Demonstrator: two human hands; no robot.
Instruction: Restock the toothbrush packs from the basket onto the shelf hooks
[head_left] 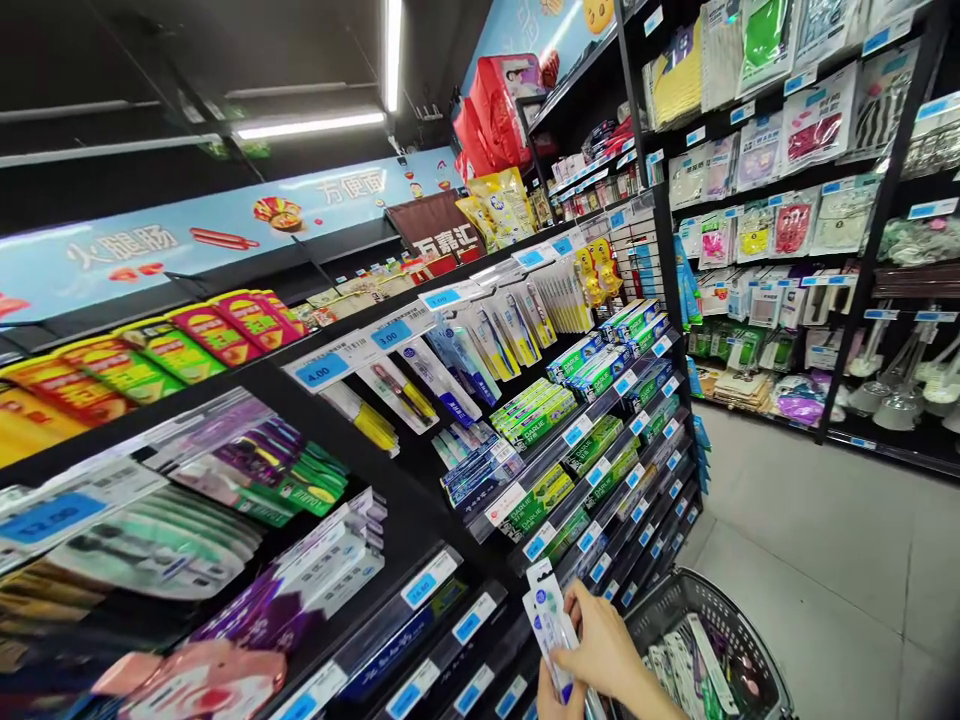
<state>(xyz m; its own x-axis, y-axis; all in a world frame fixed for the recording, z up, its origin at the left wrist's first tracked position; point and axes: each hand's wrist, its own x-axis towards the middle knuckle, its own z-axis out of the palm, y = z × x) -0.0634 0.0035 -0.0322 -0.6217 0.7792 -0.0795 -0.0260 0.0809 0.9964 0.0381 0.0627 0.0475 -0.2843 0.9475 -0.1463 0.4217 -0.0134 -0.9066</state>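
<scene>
Step, we judge: handling toothbrush packs (550, 617) | right hand (600, 637) and left hand (559, 700): both gripping them | place: between shelf (405, 500) and basket (709, 600) | next move, we think, calls for steady fingers

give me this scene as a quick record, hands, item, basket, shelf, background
right hand: pinching the slim packs from the side
left hand: at their lower end, partly cut off by the frame
item: slim hanging packs, contents too small to identify surely
basket: dark, perforated rim, packaged goods inside
shelf: green Darlie boxes, blue-and-white price tags
background: tiled floor, hanging packets
</scene>
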